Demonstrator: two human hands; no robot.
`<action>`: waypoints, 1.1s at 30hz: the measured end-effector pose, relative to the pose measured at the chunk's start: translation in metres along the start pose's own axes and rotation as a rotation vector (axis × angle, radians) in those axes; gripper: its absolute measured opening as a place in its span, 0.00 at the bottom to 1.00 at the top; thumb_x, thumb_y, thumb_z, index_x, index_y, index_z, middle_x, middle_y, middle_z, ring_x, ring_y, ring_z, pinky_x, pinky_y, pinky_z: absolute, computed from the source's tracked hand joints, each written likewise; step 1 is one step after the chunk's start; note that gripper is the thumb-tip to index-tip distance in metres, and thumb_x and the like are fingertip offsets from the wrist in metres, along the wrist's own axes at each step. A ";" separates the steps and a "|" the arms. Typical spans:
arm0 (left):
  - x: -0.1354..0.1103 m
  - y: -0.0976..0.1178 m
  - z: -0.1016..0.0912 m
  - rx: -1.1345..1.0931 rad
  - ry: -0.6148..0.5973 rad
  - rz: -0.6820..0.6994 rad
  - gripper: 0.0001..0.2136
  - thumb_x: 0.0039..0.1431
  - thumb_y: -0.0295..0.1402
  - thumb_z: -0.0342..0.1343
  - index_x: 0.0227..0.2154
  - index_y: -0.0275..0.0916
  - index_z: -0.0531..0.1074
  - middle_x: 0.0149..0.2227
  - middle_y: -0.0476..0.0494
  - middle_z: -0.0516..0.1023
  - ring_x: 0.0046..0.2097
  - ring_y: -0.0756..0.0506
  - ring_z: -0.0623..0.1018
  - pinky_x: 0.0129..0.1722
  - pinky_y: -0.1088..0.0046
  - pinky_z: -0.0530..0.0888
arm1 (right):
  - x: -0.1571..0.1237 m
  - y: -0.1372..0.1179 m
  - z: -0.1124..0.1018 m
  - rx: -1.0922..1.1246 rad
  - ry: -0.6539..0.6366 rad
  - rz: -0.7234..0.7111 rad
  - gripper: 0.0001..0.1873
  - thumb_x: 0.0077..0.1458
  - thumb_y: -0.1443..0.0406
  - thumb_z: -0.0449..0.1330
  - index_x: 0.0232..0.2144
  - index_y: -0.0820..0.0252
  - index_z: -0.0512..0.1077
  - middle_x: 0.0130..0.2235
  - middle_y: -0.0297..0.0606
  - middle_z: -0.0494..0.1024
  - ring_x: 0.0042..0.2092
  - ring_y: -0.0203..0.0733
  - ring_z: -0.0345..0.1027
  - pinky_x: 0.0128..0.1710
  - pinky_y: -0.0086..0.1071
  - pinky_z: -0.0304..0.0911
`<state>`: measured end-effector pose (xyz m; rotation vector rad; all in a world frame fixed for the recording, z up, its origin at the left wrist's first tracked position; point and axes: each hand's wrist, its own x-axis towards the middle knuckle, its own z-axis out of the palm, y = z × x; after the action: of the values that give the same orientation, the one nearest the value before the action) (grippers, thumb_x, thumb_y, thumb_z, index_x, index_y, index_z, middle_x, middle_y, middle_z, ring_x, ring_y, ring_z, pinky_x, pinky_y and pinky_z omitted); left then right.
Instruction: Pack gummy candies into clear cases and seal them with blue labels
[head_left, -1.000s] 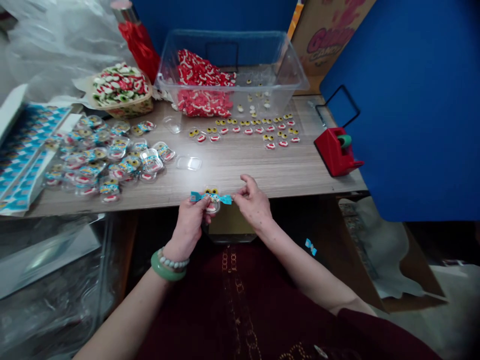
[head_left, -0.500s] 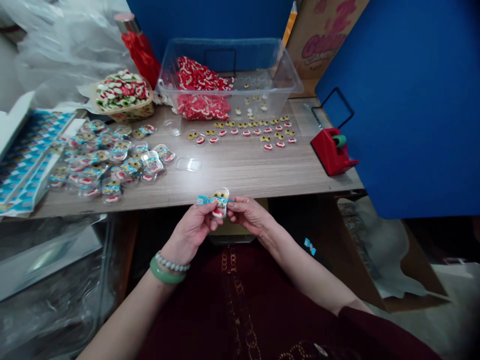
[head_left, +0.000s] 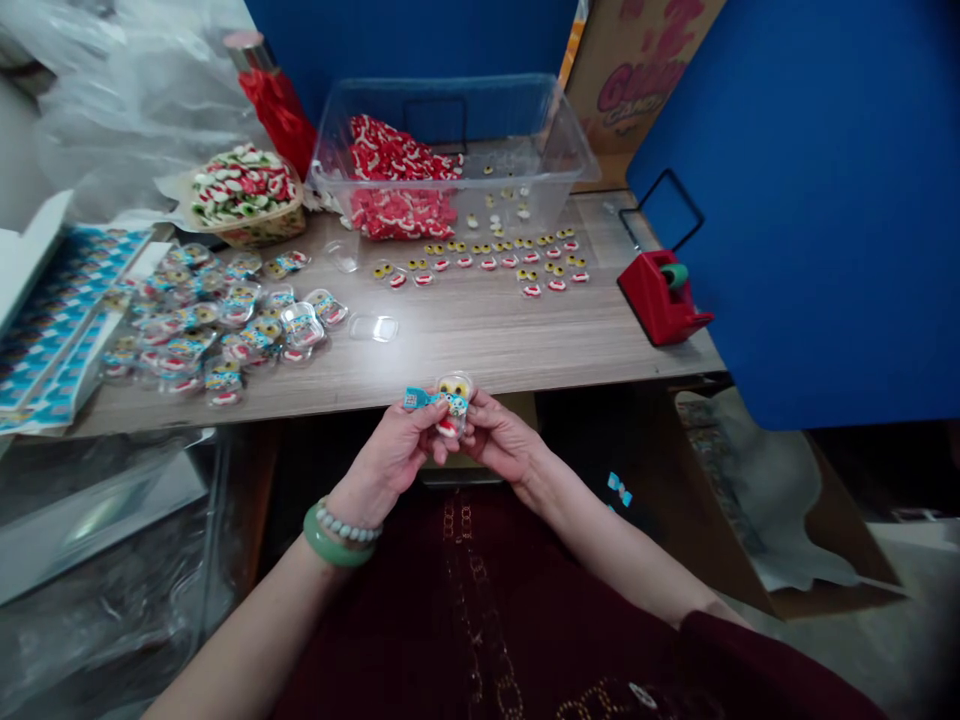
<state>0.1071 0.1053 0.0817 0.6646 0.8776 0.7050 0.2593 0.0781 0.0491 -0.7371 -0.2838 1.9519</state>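
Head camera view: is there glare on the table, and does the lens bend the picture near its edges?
In the head view, pale glare lies on the wooden table and the clear plastic lid; the wide lens curves the edges, stretching the left forearm.

**Bright, soft indoor light; wide-angle view with bowed edges**

Bright, diffuse light falls on the wood-grain tabletop (head_left: 480, 340), leaving a pale glare just in front of the clear plastic tray (head_left: 373, 328) and faint highlights on the clear plastic tub (head_left: 559, 150). Shadows on the tabletop are soft; the gap under the table (head_left: 592, 440) is deep shadow. The left hand (head_left: 394, 450), right hand (head_left: 502, 440) and candy pack (head_left: 452, 403) show no marked motion blur. The table's front edge bows, and the lower right corner darkens.
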 end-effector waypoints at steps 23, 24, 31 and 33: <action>0.008 -0.004 0.010 0.106 0.247 0.167 0.16 0.46 0.37 0.69 0.35 0.35 0.74 0.21 0.49 0.76 0.21 0.48 0.75 0.15 0.76 0.71 | 0.004 -0.002 0.020 -0.390 0.257 -0.259 0.11 0.45 0.57 0.67 0.25 0.59 0.74 0.23 0.30 0.74 0.25 0.34 0.63 0.31 0.33 0.59; 0.008 -0.002 0.008 0.098 0.223 0.140 0.16 0.45 0.38 0.69 0.34 0.35 0.75 0.22 0.48 0.77 0.21 0.48 0.76 0.16 0.76 0.71 | 0.006 -0.002 0.020 -0.392 0.271 -0.263 0.11 0.44 0.58 0.68 0.24 0.59 0.74 0.23 0.30 0.74 0.25 0.34 0.63 0.31 0.32 0.59; 0.006 0.011 -0.009 0.010 0.149 -0.006 0.17 0.45 0.41 0.71 0.35 0.36 0.78 0.30 0.43 0.82 0.28 0.47 0.80 0.24 0.75 0.74 | 0.008 -0.001 0.016 -0.420 0.380 -0.394 0.10 0.41 0.59 0.69 0.21 0.57 0.73 0.24 0.29 0.74 0.29 0.35 0.62 0.34 0.32 0.60; 0.008 0.012 -0.013 -0.030 0.210 0.065 0.15 0.44 0.38 0.72 0.35 0.38 0.77 0.31 0.45 0.81 0.29 0.48 0.80 0.28 0.75 0.75 | 0.007 -0.002 0.016 -0.449 0.364 -0.399 0.10 0.41 0.59 0.68 0.23 0.57 0.74 0.25 0.29 0.73 0.29 0.35 0.61 0.35 0.32 0.59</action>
<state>0.0961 0.1214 0.0815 0.6012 1.0391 0.8558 0.2493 0.0869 0.0602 -1.2057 -0.6044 1.3565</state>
